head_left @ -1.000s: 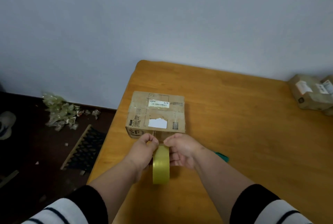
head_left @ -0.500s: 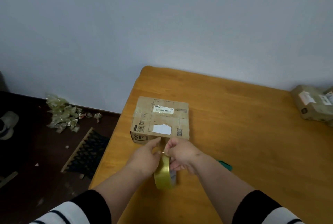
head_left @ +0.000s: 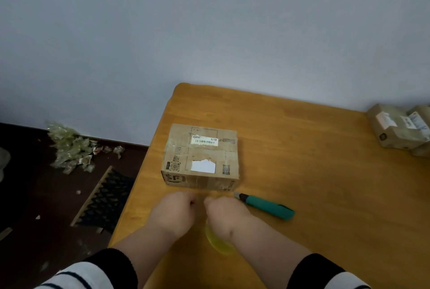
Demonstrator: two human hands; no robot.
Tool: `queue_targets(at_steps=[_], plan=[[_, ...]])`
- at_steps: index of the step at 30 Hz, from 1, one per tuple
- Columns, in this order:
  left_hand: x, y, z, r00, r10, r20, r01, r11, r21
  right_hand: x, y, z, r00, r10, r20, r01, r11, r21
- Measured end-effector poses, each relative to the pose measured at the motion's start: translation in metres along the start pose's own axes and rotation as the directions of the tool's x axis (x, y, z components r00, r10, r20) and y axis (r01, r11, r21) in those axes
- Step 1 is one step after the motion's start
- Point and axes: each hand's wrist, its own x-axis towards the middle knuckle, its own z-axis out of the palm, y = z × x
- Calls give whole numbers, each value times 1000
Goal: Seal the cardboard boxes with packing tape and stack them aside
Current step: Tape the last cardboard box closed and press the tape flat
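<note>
— Wooden and orange-brown, that is the big flat table (head_left: pixel 325 195). It has a round corner at the back. Behind it is a plain pale blue-grey wall (head_left: pixel 209 32).

— What is on the floor?

— The dark floor (head_left: pixel 35 195) is on the left. A heap of crumpled clear tape scraps (head_left: pixel 69 149) lies by the wall, and a black grid mat with a wooden edge (head_left: pixel 104 200) lies next to the table.

— Where is the box?

— The small brown cardboard box with white labels (head_left: pixel 202 156) sits on the table near its left edge, just past the hands. More brown cardboard boxes (head_left: pixel 400 130) sit far off at the right edge.

— What are the hands doing?

— The left hand (head_left: pixel 174 214) has its fingers curled in tight. I cannot tell if it holds anything. The right hand (head_left: pixel 228 216) has its fingers curled on the yellow-green round roll of packing tape (head_left: pixel 218 242), which peeks out under the wrist. The two hands are close together, near the front of the box.

— What is new since a moment ago?

— The hands came back from the box a bit, and the roll went lower, mostly hidden now. A green plastic box cutter with a grey tip (head_left: pixel 265 206) shows in full on the table, right of the hands. Before, only its end showed.
</note>
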Motion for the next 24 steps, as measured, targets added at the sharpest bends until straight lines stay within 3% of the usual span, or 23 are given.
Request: queue_targets(at_steps=[4, 10, 14, 16, 18, 19, 20, 22, 23, 24], plan=[[3, -8, -19, 942, -100, -319, 54, 987, -152, 6, -4, 13, 998, -40, 54, 40, 999, 0], [17, -21, -41, 858, -197, -474, 31, 941, -336, 16, 2, 10, 982, -76, 172, 72, 997, 26], [29, -27, -45, 857, -271, -438, 114, 929, -353, 20, 2, 9, 980, -160, 117, 173, 978, -113], [37, -27, -47, 893, -290, -345, 147, 911, -385, 23, 4, 4, 985, -147, 94, 152, 987, -52], [45, -24, -49, 923, -287, -257, 160, 892, -422, 24, 5, -10, 989, -144, -24, 146, 978, 147], [50, -23, -50, 935, -276, -221, 153, 880, -450, 23, 6, -20, 978, -129, -162, 165, 958, 233], [54, -22, -51, 947, -260, -189, 141, 864, -483, 24, 9, -29, 938, -82, -337, 185, 940, 286], [61, -19, -53, 964, -236, -125, 134, 832, -539, 28, 19, -45, 758, 48, -651, 197, 934, 298], [64, -18, -53, 967, -236, -99, 144, 821, -552, 33, 27, -48, 683, 103, -723, 156, 946, 282], [67, -18, -53, 966, -244, -81, 159, 816, -556, 37, 33, -50, 685, 168, -709, 74, 952, 298]])
